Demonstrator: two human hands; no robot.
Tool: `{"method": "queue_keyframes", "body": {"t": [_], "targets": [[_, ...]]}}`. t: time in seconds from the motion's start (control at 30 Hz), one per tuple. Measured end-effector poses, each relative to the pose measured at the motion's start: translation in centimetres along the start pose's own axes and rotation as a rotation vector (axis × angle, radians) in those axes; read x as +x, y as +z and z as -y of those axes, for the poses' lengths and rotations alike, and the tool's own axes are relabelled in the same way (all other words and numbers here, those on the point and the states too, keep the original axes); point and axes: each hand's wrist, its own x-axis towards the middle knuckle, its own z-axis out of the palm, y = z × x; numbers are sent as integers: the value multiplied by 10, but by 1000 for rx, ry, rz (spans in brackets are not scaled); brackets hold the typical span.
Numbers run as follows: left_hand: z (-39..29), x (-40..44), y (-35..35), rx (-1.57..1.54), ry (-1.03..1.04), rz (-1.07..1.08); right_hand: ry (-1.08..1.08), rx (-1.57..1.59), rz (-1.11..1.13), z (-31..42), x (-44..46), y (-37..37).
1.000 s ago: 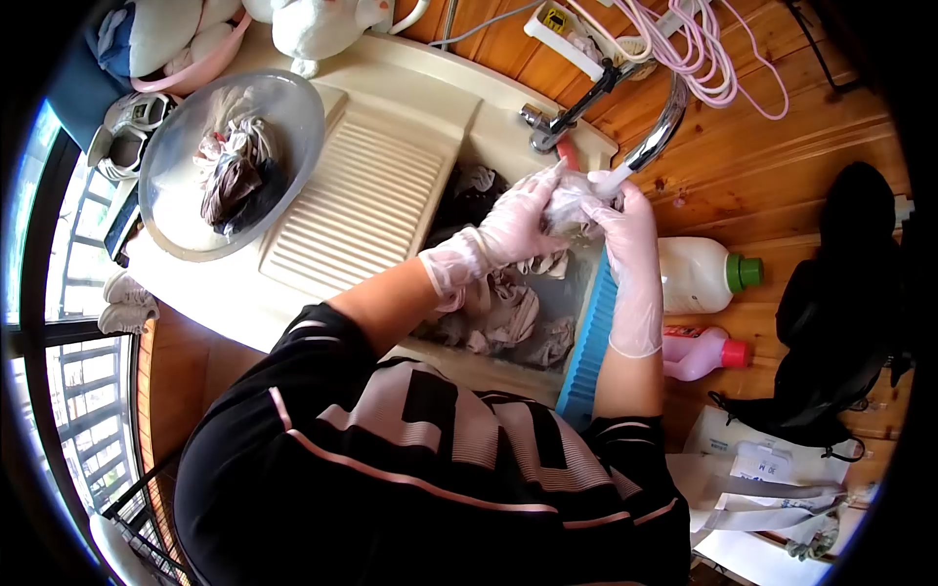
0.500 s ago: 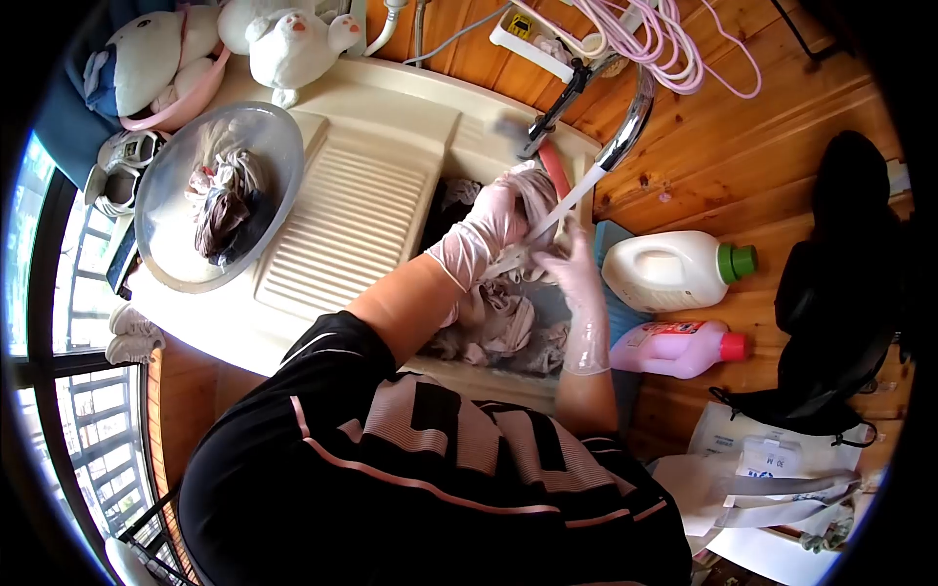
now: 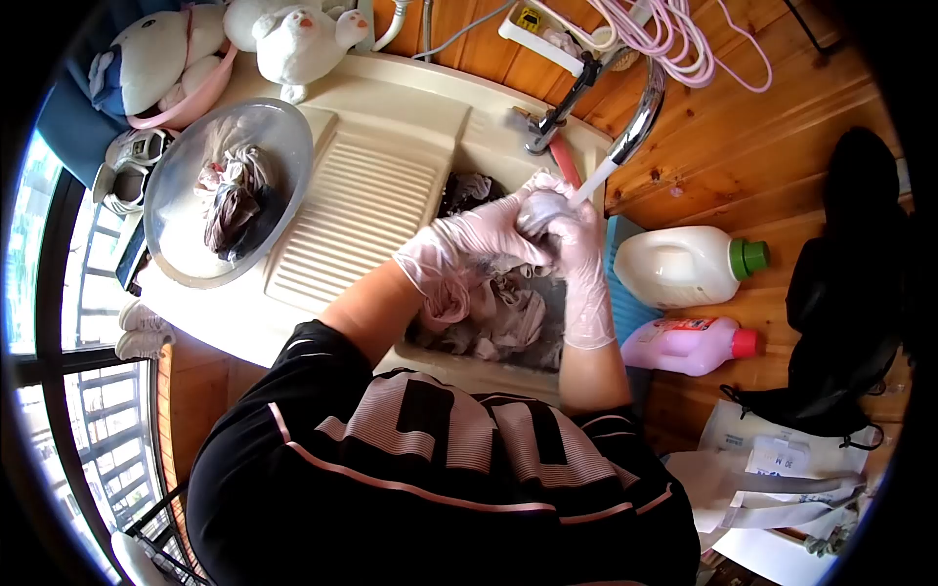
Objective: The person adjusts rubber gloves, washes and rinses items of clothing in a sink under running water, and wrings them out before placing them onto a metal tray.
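Both of my hands wear thin translucent gloves. Over the sink, my left hand (image 3: 495,231) and my right hand (image 3: 576,239) are closed around a bunched greyish cloth (image 3: 545,210), right under the faucet (image 3: 635,132). Water runs from the spout onto the cloth and my fingers. Below my hands, several wet pale and greyish cloths (image 3: 513,317) lie in water in the sink. A dark cloth (image 3: 467,190) is at the sink's back left corner.
A ribbed washboard (image 3: 352,215) adjoins the sink, with a clear basin (image 3: 161,239) of cloths at its left. Plush toys (image 3: 293,49) sit behind. To the right are a white bottle (image 3: 674,269), a pink bottle (image 3: 674,347) and a black bag (image 3: 840,313).
My hands have come together around the cloth, which is now a compact bunch under the stream. Half a second ago it hung longer, with my right hand's fingers spread beside it.
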Motion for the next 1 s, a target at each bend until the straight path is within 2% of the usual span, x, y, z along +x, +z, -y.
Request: {"method": "queue_keyframes", "body": {"t": [0.03, 0.07, 0.1, 0.13, 0.2, 0.23, 0.27, 0.3, 0.37, 0.4, 0.43, 0.47, 0.5, 0.57, 0.63, 0.67, 0.7, 0.73, 0.77, 0.83, 0.93, 1.0], "targets": [[5, 0, 16, -203, 171, -159, -40, 100, 29, -9, 5, 2], [14, 4, 25, -312, 209, -227, -2, 263, -116, -19, 8, 8], [22, 4, 31, -424, 241, -297, 2, 360, -63, -27, 12, 6], [12, -5, 39, -488, 155, -374, -30, 418, 112, -36, 16, 4], [11, -18, 43, -720, -69, -364, 93, 540, -14, -46, 14, -4], [11, -23, 42, -834, -183, -356, 252, 590, -318, -31, 6, 10], [18, -26, 37, -870, -385, -465, 270, 697, -212, -30, 6, 4], [25, -27, 35, -923, -323, -341, 274, 612, -93, -27, 5, 0], [23, -34, 25, -1222, -387, -247, 89, -16, -49, -36, 6, -13], [21, -37, 27, -1369, -316, -198, 75, -76, -107, -43, 3, -14], [12, -40, 33, -1513, -241, -145, 153, 141, -56, -45, -2, -9], [-1, -41, 44, -1509, -119, -156, 234, 536, 118, -45, -6, 0], [11, -41, 46, -1675, -67, -44, 250, 766, 196, -48, -12, 16], [43, -23, 69, -1654, 224, -400, 162, 1026, 321, -40, -26, 55], [-12, -42, 77, -1715, 147, -35, 41, 1082, 422, -35, -25, 71], [-21, -48, 80, -1665, 114, -143, -10, 1176, 485, -45, -20, 66], [-25, -50, 82, -1612, 82, -246, -2, 1117, 441, -50, -20, 58], [-27, -51, 84, -1757, 6, -235, 78, 1158, 427, -42, -20, 57], [-23, -52, 82, -1968, -42, -4, 121, 1114, 421, -32, -16, 58], [-22, -55, 76, -1897, -174, 55, 192, 993, 429, -14, -9, 56], [-24, -56, 64, -1476, -404, -149, 260, 778, 520, -2, 5, 42], [-15, -53, 60, -1303, -467, -200, 329, 444, 444, -3, 13, 32]]}}
